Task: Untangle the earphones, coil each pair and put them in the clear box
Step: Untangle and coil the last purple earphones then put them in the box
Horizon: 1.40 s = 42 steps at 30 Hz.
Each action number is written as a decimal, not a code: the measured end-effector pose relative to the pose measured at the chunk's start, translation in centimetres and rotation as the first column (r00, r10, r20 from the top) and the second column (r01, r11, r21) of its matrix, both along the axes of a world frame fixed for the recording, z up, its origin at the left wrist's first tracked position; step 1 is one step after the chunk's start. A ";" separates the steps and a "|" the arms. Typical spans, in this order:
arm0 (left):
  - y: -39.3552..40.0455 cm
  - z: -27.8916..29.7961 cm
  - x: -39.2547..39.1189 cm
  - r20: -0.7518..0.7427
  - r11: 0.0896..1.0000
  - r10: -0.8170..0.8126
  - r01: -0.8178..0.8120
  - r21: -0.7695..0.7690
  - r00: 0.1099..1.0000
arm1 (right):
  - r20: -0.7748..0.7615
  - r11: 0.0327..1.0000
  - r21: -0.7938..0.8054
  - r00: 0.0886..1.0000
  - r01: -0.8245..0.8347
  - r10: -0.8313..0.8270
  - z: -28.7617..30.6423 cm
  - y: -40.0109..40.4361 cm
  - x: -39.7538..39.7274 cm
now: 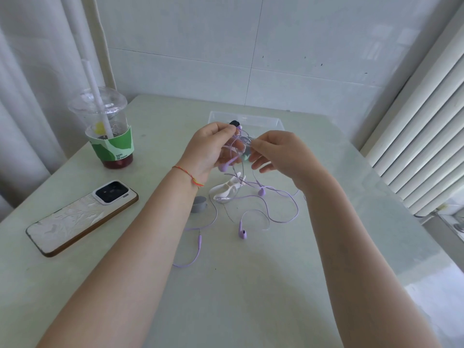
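Note:
A tangle of purple earphones [266, 204] hangs from both hands down to the table. My left hand [213, 146] pinches the upper cables, with a purple earbud and something dark at its fingertips. My right hand [278, 151] pinches a cable strand just right of it. One purple earbud [242, 233] and the jack plug [199, 238] lie on the table below. White earphones [226, 190] lie under the tangle. The clear box [273, 123] stands behind my hands, partly hidden by them.
A plastic drink cup [110, 136] with a straw stands at the far left. A phone [80, 217] lies face down on the left. A small grey object [199, 204] sits beside my left wrist. White blinds [416, 136] line the right side.

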State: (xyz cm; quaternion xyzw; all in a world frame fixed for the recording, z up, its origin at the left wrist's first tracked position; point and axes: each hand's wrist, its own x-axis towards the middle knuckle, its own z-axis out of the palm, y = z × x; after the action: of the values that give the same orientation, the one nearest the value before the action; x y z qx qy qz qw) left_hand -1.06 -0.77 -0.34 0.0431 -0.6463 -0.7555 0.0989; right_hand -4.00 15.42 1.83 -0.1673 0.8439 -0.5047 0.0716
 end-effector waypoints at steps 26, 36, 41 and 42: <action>-1.2 -2.0 -1.2 0.191 0.879 0.347 -0.248 -0.407 0.918 | -0.111 0.923 0.384 0.991 -0.026 0.074 -0.1 0.5 0.2; 1.1 -0.4 0.2 0.048 0.899 -0.319 0.318 -0.301 0.947 | -0.204 0.990 0.138 0.979 0.011 0.018 0.4 0.5 0.1; 0.8 -0.7 -0.5 0.081 0.969 -0.008 0.027 -0.244 0.997 | -0.215 0.972 0.204 0.974 0.118 -0.073 0.3 1.1 -0.4; 0.5 -0.5 -0.7 0.092 0.987 0.061 -0.046 -0.157 0.994 | -0.203 0.965 0.226 0.976 0.131 -0.085 0.2 1.3 -0.6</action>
State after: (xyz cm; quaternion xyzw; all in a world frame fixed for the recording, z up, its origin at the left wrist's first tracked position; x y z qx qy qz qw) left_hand -1.71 -0.27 -0.87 0.0889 -0.7054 -0.6974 0.0908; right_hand -4.55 16.74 2.05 -0.1587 0.9092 -0.3844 -0.0179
